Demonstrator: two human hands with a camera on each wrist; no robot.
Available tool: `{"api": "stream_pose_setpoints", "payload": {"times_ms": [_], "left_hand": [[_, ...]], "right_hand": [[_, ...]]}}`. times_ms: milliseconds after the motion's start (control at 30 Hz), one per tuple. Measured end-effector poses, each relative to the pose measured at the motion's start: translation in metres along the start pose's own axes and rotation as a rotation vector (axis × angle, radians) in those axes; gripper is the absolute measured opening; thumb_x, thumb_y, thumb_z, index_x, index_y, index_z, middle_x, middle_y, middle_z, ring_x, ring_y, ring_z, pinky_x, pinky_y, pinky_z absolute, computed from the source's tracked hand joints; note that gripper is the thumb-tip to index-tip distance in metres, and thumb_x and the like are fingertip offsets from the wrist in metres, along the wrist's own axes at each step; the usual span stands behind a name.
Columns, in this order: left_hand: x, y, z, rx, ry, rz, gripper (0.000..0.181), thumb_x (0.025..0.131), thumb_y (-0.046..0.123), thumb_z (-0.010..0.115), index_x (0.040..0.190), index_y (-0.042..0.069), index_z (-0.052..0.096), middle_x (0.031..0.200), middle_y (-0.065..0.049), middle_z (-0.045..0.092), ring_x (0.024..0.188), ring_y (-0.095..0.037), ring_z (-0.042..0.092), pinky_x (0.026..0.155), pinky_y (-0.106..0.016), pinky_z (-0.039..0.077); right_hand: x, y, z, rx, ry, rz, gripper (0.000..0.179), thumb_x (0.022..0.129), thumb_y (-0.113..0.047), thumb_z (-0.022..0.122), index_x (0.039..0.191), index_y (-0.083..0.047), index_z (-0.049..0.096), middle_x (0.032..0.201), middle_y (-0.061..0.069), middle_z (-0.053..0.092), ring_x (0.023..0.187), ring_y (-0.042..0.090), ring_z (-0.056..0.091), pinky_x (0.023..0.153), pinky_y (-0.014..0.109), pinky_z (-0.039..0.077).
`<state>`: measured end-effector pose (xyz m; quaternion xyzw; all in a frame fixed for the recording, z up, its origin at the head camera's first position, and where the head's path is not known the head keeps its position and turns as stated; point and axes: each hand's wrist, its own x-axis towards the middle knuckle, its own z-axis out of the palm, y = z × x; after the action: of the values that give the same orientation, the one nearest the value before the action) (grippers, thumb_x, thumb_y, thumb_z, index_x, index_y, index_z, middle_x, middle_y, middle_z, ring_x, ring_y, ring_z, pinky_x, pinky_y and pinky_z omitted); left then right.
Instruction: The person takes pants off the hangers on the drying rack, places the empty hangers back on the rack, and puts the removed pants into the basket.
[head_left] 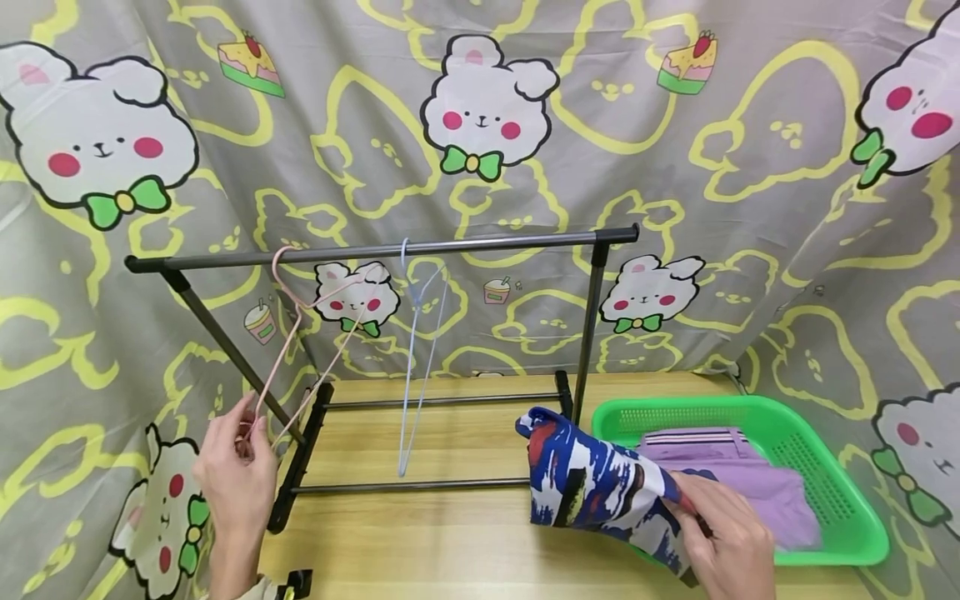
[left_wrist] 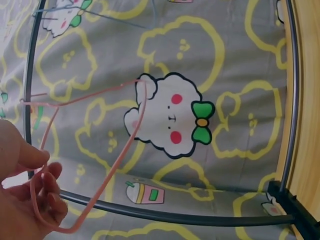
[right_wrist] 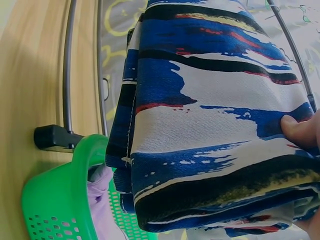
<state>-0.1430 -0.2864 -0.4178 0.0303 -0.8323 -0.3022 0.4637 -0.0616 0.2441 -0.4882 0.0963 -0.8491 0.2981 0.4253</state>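
Note:
My left hand (head_left: 238,471) pinches the lower left end of a pink hanger (head_left: 277,367), whose hook sits over the top bar of a dark metal rack (head_left: 495,245). In the left wrist view the thumb and fingers close on one rounded corner of the pink hanger (left_wrist: 120,159). A pale blue hanger (head_left: 410,358) hangs bare further right along the bar. My right hand (head_left: 723,533) grips one end of a folded garment (head_left: 600,483) with blue, white, black and red streaks. The folded garment (right_wrist: 210,110) fills much of the right wrist view; its exact kind cannot be told.
A green basket (head_left: 690,405) with perforated walls stands at the right, holding a folded purple garment (head_left: 776,504) with a striped band. The rack stands on a light wooden table (head_left: 420,546). A grey cartoon-print curtain (head_left: 510,200) encloses the back and sides.

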Motion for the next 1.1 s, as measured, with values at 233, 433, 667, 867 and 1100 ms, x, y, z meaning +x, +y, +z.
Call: {"api": "stream_pose_setpoints", "payload": {"times_ms": [233, 433, 667, 867, 1100], "left_hand": [[-0.004, 0.008, -0.007, 0.001, -0.008, 0.109, 0.041, 0.090, -0.013, 0.068, 0.129, -0.003, 0.067, 0.120, -0.031, 0.057, 0.102, -0.045, 0.049, 0.084, -0.027, 0.029], [-0.007, 0.029, -0.005, -0.044, 0.013, 0.170, 0.050, 0.081, -0.022, 0.070, 0.127, -0.001, 0.070, 0.118, -0.028, 0.059, 0.099, -0.045, 0.048, 0.082, -0.024, 0.028], [-0.018, 0.047, 0.000, -0.144, -0.018, 0.271, 0.046, 0.083, -0.016, 0.070, 0.127, -0.001, 0.070, 0.118, -0.027, 0.061, 0.102, -0.043, 0.051, 0.088, -0.015, 0.034], [-0.030, 0.063, 0.005, -0.250, -0.066, 0.330, 0.032, 0.096, 0.008, 0.066, 0.126, 0.000, 0.071, 0.118, -0.025, 0.062, 0.105, -0.036, 0.055, 0.091, -0.015, 0.038], [-0.040, 0.083, 0.011, -0.315, -0.080, 0.366, 0.030, 0.102, 0.016, 0.062, 0.124, -0.002, 0.071, 0.117, -0.024, 0.063, 0.105, -0.031, 0.058, 0.093, -0.015, 0.040]], "right_hand": [[0.001, 0.000, 0.002, 0.008, -0.003, -0.020, 0.029, 0.080, -0.012, 0.067, 0.105, -0.005, 0.079, 0.097, 0.019, 0.074, 0.109, -0.006, 0.053, 0.103, 0.008, 0.032], [0.000, -0.001, 0.000, -0.008, -0.031, 0.005, 0.029, 0.077, -0.005, 0.072, 0.105, -0.005, 0.079, 0.098, 0.018, 0.074, 0.105, -0.001, 0.056, 0.103, 0.006, 0.031], [-0.001, -0.003, 0.003, 0.002, -0.024, -0.011, 0.030, 0.077, -0.008, 0.070, 0.106, -0.005, 0.079, 0.097, 0.017, 0.074, 0.103, 0.000, 0.056, 0.102, 0.006, 0.031], [-0.002, -0.004, 0.004, -0.001, -0.016, -0.012, 0.030, 0.077, -0.009, 0.070, 0.106, -0.006, 0.080, 0.097, 0.016, 0.074, 0.097, 0.008, 0.058, 0.101, 0.006, 0.031], [-0.005, -0.003, 0.007, 0.023, 0.018, -0.042, 0.032, 0.077, -0.013, 0.068, 0.106, -0.006, 0.080, 0.097, 0.016, 0.075, 0.096, 0.011, 0.060, 0.102, 0.007, 0.032]]}}
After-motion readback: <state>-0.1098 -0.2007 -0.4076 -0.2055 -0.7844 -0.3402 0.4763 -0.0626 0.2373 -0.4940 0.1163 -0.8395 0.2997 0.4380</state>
